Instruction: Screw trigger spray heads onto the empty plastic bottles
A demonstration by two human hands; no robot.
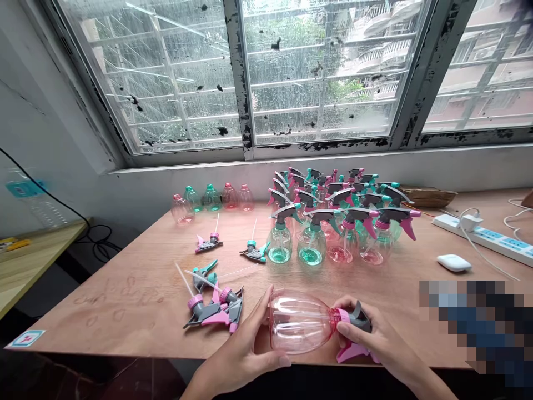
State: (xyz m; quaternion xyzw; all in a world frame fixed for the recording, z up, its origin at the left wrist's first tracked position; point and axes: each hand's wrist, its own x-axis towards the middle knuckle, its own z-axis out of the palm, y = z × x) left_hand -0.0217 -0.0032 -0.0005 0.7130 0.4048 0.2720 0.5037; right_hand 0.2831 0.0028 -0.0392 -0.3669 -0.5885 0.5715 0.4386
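I hold a clear pink spray bottle [300, 322] on its side at the table's near edge. My left hand [245, 344] wraps round the bottle's base end. My right hand [375, 339] grips the grey and pink trigger head [353, 328] at its neck. Both hands are closed on the parts. Just left of my left hand lies a small heap of loose trigger heads [214, 308] with dip tubes.
Several assembled pink and green spray bottles [333, 222] stand mid-table. Headless bottles [212, 199] line the back left. Two loose heads [231, 247] lie between. A power strip [483, 233], a white case [453, 262] and a blurred patch sit right. A window fills the back.
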